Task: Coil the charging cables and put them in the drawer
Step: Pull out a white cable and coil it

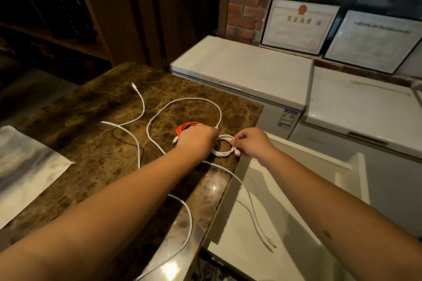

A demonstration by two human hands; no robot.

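A small white cable coil (225, 149) sits at the right edge of the brown marble counter (96, 143). My left hand (198, 141) grips its left side and my right hand (252, 142) pinches its right side. From the coil, a loose white cable (182, 101) loops across the counter. An orange coiled cable (186, 127) lies just behind my left hand, partly hidden. Another white cable (137, 141) runs across the counter and off its front edge. A third white cable end (253, 207) hangs into the open white drawer (285, 189) at lower right.
A grey cloth (25, 171) lies on the counter's left side. Two white chest freezers (246, 68) (365, 107) stand behind the drawer, with framed certificates (299, 26) leaning on the wall. Dark wooden shelves (45, 18) fill the far left.
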